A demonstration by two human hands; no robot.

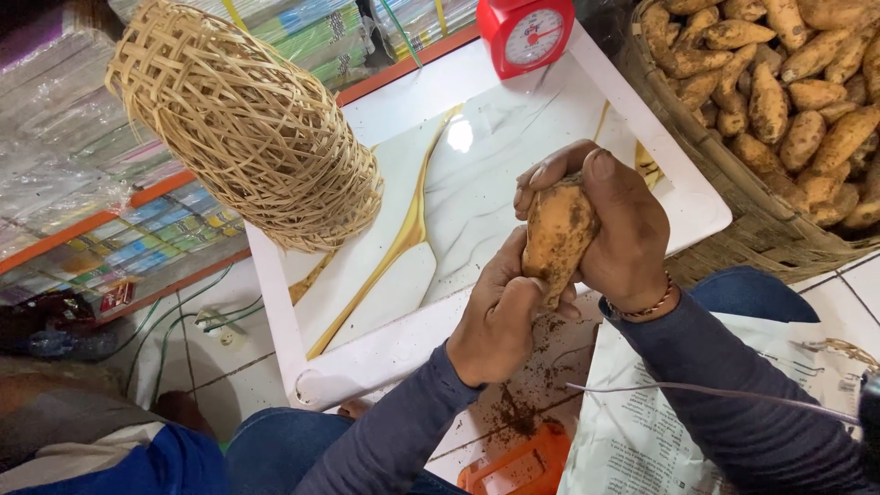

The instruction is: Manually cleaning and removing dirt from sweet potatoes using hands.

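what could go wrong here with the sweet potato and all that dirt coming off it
Soil from the sweet potato, gripped in the right hand and rubbed by the left hand, already speckles the floor and may reach the white marble-pattern tile. The stack of woven baskets leans on the tile edge and might topple if bumped.

Both hands on one sweet potato

The right hand [623, 229] grips the dirt-flecked sweet potato [555, 236] from above, the left hand [500, 316] pinches its lower tip, over a white marbled tray [440, 183] beside a woven basket [243, 124].
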